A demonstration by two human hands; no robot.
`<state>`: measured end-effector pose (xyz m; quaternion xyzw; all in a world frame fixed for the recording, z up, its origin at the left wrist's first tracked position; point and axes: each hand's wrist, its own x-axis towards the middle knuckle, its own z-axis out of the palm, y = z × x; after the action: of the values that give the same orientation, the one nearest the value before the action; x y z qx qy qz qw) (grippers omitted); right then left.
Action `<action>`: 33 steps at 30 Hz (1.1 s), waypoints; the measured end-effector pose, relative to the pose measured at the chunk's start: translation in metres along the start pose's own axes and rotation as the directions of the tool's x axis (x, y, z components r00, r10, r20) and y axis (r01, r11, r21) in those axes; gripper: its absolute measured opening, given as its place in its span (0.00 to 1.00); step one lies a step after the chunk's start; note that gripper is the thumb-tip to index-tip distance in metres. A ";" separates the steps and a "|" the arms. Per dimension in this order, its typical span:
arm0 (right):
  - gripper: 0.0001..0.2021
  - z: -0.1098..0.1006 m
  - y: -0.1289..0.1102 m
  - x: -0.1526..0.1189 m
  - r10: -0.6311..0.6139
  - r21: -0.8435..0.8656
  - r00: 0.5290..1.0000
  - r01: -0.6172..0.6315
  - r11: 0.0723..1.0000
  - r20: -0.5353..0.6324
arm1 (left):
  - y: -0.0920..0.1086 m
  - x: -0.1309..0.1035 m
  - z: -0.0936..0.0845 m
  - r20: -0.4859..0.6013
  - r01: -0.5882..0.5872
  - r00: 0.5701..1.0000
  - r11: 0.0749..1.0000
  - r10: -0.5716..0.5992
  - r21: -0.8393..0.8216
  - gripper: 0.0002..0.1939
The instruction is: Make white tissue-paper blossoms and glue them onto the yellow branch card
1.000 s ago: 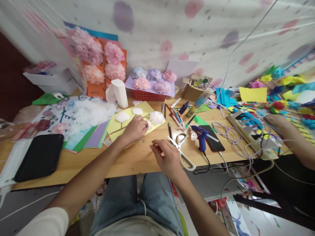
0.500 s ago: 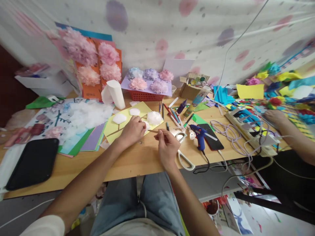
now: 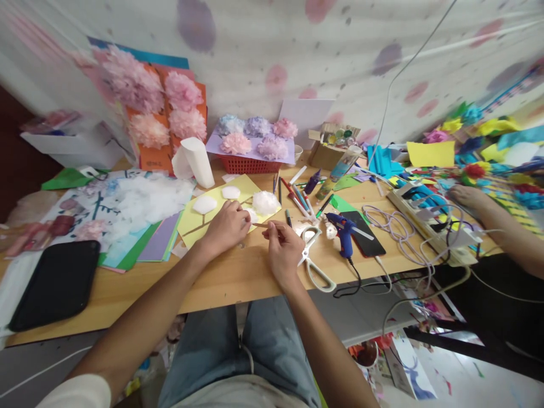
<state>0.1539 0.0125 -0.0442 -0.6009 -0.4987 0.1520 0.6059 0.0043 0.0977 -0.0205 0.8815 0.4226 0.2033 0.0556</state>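
Your left hand [image 3: 229,226] rests over the near right part of a yellow card [image 3: 243,184] lying on the wooden surface [image 3: 238,283], fingertips at a white piece [image 3: 252,216]; whether they grip it is unclear. Your right hand [image 3: 284,246] pinches a thin brown strip [image 3: 260,225] pointing left. A fluffy white ball [image 3: 266,203] sits on the card; scissors [image 3: 306,253] lie just right of your right hand.

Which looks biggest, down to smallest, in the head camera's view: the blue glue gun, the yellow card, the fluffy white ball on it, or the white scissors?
1. Yellow card, partly hidden by the left hand.
2. White scissors and blue glue gun: too alike to rank, with the scissors partly hidden.
3. Fluffy white ball.
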 end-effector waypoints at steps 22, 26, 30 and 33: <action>0.13 0.002 0.005 -0.001 -0.056 -0.021 0.998 0.056 0.998 -0.013 | 0.000 -0.003 0.000 0.009 0.015 1.000 1.000 -0.015 -0.002 0.07; 0.12 0.001 0.002 0.000 -0.070 -0.015 0.997 0.069 0.997 -0.027 | 0.000 -0.002 0.000 0.012 0.007 1.000 1.000 -0.007 0.001 0.07; 0.12 -0.001 0.001 -0.001 -0.094 0.004 0.994 0.095 0.995 -0.060 | 0.000 -0.001 0.001 0.011 0.024 1.000 1.000 -0.024 -0.005 0.08; 0.11 0.000 0.002 -0.001 -0.105 0.014 0.992 0.107 0.994 -0.065 | -0.001 -0.001 0.002 0.009 0.030 1.000 0.999 -0.030 -0.015 0.08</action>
<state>0.1546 0.0119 -0.0469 -0.5729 -0.5088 0.1044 0.6341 0.0043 0.0976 -0.0229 0.8756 0.4339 0.2016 0.0671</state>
